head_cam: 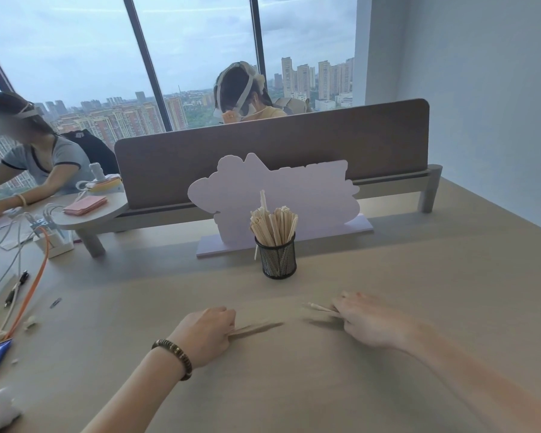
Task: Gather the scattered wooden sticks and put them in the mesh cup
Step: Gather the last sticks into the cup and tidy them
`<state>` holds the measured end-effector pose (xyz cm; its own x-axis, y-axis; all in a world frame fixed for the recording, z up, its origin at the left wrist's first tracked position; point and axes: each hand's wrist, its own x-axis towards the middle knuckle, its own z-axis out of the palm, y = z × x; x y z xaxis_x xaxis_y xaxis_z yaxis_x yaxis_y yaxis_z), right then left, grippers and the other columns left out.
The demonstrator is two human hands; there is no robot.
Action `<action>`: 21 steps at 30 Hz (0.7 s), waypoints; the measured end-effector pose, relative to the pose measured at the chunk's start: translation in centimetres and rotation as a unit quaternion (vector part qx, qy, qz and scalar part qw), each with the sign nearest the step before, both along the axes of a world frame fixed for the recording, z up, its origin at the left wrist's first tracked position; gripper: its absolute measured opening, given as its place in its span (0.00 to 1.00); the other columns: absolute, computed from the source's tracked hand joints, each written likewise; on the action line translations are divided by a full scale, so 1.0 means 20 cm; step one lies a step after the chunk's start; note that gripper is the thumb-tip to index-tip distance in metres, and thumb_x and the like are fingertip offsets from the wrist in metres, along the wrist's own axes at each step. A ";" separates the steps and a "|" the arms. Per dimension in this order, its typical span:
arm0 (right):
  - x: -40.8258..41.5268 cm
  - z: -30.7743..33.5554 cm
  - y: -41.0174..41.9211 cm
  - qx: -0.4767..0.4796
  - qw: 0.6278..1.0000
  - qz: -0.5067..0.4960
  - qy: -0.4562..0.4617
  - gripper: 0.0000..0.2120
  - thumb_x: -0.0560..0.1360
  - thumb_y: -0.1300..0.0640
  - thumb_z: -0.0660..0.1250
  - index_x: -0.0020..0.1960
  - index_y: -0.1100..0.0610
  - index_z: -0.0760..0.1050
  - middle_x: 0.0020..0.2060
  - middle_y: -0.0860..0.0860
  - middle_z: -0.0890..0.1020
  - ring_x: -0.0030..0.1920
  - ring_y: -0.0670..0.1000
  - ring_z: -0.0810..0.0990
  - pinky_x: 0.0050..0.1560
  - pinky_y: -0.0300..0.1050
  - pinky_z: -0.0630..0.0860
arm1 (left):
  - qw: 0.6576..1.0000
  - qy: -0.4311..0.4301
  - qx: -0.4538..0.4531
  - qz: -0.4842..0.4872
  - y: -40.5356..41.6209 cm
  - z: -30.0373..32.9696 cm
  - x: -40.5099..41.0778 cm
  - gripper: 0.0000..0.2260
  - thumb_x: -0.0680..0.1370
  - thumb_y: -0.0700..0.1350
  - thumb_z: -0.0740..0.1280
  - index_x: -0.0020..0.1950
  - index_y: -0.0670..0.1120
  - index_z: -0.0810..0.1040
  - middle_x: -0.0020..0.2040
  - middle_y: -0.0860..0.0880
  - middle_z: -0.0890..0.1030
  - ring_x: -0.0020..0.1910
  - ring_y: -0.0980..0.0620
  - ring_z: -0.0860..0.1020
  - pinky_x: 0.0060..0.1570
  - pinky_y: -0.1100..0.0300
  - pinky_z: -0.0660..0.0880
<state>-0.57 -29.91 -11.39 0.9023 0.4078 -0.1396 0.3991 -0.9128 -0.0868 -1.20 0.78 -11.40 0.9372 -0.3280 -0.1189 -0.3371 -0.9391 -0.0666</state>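
A black mesh cup [279, 260] stands upright on the beige table [419, 276], packed with several wooden sticks [274, 223]. In front of it my left hand [205, 334] rests on the table, fingers closed on a few blurred wooden sticks [256, 328] that point right. My right hand [367, 320], further right, is closed on other sticks [320, 308] whose tips point left. Both hands lie below and in front of the cup, well apart from it.
A pale lilac cut-out sign [310, 198] stands right behind the cup, before a brown divider [294, 151]. Cables, an orange cord [33, 292] and small clutter lie at the left edge. Two people sit at neighbouring desks beyond.
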 end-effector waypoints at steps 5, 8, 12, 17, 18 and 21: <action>0.00 0.03 0.01 0.083 0.995 -0.044 0.014 0.08 0.81 0.58 0.55 0.44 0.50 0.66 0.48 0.51 0.68 0.56 0.57 0.75 0.46 0.45 0.63 | 0.997 0.005 -0.075 0.006 0.01 0.00 0.01 0.05 0.76 0.44 0.60 0.48 0.50 0.64 0.45 0.51 0.72 0.45 0.44 0.72 0.41 0.57 0.62; 0.01 0.04 0.03 0.118 0.990 -0.073 0.019 0.09 0.80 0.57 0.54 0.52 0.54 0.73 0.52 0.54 0.74 0.56 0.57 0.75 0.51 0.48 0.69 | 0.991 -0.004 -0.131 0.029 0.02 -0.02 0.03 0.04 0.79 0.44 0.59 0.51 0.49 0.64 0.50 0.49 0.74 0.48 0.45 0.73 0.44 0.58 0.64; 0.02 0.03 0.04 0.154 0.981 -0.110 0.035 0.09 0.79 0.55 0.53 0.49 0.55 0.71 0.49 0.56 0.80 0.50 0.59 0.76 0.50 0.52 0.73 | 0.970 -0.018 -0.217 0.106 0.01 -0.03 0.07 0.05 0.81 0.43 0.55 0.52 0.44 0.69 0.49 0.48 0.76 0.43 0.46 0.74 0.43 0.54 0.69; 0.04 0.00 0.05 0.191 0.970 -0.148 0.036 0.08 0.78 0.53 0.55 0.43 0.54 0.67 0.38 0.52 0.76 0.44 0.58 0.74 0.38 0.50 0.66 | 0.902 -0.039 -0.358 0.238 -0.02 -0.02 0.15 0.10 0.79 0.43 0.55 0.38 0.44 0.64 0.35 0.46 0.72 0.35 0.44 0.68 0.35 0.54 0.65; 0.04 0.00 0.06 0.197 0.968 -0.151 0.036 0.07 0.77 0.53 0.55 0.43 0.54 0.68 0.38 0.51 0.75 0.43 0.57 0.74 0.38 0.50 0.66 | 0.886 -0.031 -0.382 0.259 -0.03 -0.02 0.18 0.11 0.78 0.43 0.56 0.36 0.45 0.64 0.35 0.47 0.71 0.34 0.45 0.67 0.34 0.54 0.64; 0.06 0.00 0.07 0.208 0.964 -0.158 0.041 0.06 0.77 0.53 0.57 0.45 0.53 0.70 0.41 0.52 0.79 0.45 0.57 0.76 0.42 0.50 0.69 | 0.850 0.004 -0.433 0.301 -0.06 0.00 0.26 0.12 0.75 0.49 0.61 0.34 0.47 0.64 0.30 0.49 0.68 0.29 0.48 0.64 0.30 0.57 0.60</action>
<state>0.61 -28.44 -11.43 0.9837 0.1501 -0.0988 0.0831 -0.8675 -0.4905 4.04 -0.50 -11.43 0.9664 0.2428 -0.0849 0.2249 -0.6377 0.7367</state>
